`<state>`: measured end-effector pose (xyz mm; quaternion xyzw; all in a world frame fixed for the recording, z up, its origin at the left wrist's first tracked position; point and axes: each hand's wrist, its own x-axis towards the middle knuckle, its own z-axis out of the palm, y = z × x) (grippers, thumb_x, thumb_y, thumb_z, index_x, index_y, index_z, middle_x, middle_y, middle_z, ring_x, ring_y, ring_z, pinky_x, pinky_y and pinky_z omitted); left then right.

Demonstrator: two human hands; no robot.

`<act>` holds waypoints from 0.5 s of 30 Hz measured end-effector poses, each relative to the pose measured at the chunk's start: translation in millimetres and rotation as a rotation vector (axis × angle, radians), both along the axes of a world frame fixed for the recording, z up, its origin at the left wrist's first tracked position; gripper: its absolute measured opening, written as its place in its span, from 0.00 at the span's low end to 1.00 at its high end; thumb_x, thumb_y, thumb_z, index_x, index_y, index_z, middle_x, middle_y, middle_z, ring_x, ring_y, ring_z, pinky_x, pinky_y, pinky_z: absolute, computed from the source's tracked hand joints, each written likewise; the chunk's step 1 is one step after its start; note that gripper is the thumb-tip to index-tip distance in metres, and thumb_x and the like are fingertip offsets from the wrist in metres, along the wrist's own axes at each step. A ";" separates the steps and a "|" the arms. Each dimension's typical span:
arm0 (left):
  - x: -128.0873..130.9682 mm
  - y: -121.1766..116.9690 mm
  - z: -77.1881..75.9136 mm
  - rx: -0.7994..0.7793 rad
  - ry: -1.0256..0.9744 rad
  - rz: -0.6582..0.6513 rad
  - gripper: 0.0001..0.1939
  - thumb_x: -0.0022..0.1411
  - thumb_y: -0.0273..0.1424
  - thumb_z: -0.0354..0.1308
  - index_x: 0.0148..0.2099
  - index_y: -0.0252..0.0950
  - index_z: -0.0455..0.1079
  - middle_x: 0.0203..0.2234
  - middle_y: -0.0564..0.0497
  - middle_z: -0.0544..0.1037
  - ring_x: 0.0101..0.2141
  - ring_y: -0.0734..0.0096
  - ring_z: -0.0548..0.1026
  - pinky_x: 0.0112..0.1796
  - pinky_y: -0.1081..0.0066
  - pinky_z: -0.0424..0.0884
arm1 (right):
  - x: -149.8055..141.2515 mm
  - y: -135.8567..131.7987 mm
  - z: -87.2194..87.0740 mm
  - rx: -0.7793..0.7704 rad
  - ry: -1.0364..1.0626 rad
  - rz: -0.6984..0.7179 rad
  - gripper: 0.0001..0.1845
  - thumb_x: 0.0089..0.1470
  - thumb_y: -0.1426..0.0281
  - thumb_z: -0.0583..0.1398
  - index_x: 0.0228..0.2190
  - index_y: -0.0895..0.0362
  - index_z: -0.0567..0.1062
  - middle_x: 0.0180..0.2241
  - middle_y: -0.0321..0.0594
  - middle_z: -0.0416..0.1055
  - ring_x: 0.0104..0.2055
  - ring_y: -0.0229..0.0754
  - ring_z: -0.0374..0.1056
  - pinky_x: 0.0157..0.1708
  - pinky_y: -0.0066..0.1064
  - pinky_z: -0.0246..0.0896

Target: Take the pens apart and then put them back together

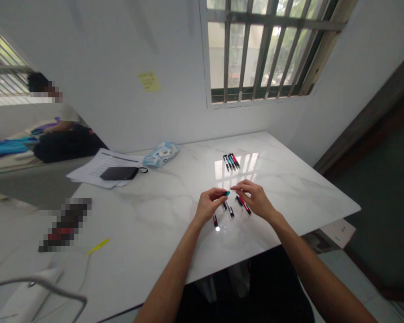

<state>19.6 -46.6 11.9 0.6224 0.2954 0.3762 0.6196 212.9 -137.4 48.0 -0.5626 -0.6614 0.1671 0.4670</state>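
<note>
My left hand (210, 204) is closed around a black and teal pen part (226, 193), its coloured end pointing toward the other hand. Just to the right, my right hand (254, 197) pinches with thumb and forefinger close to that end; a thin pale thing seems to be between the fingertips, too small to make out. On the table below the hands lie a white and black pen piece (229, 208), a red and black pen piece (215, 220) and a red pen (245, 204) beside a black part. Farther back, several pens (231, 162) with black, teal and red barrels lie side by side.
The white marbled table (175, 206) ends at a near edge by my lap. At left are papers (87, 166), a black pouch (119, 173) with a loop, a blue and white packet (161, 154) and a yellow strip (99, 246). Another person (67, 114) is at the far left.
</note>
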 end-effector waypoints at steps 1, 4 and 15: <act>0.0 0.2 -0.4 0.003 0.002 -0.002 0.15 0.51 0.35 0.74 0.40 0.36 0.82 0.35 0.45 0.84 0.36 0.63 0.80 0.44 0.63 0.75 | -2.2 2.2 1.4 0.002 -0.014 0.011 0.13 0.67 0.63 0.58 0.45 0.46 0.83 0.41 0.40 0.77 0.41 0.44 0.74 0.44 0.40 0.73; 0.1 0.0 0.1 0.004 0.002 0.015 0.15 0.50 0.35 0.74 0.40 0.36 0.82 0.35 0.46 0.84 0.37 0.62 0.81 0.45 0.62 0.76 | -5.7 6.4 3.0 0.007 -0.062 0.040 0.12 0.66 0.66 0.59 0.45 0.45 0.83 0.39 0.40 0.77 0.40 0.44 0.74 0.44 0.40 0.73; 0.7 -1.5 3.2 0.021 0.024 0.006 0.13 0.52 0.35 0.73 0.41 0.36 0.82 0.36 0.44 0.85 0.38 0.61 0.82 0.46 0.61 0.76 | 30.6 10.6 -1.4 -0.037 -0.108 -0.051 0.12 0.62 0.67 0.62 0.46 0.49 0.81 0.44 0.40 0.81 0.42 0.46 0.75 0.41 0.40 0.72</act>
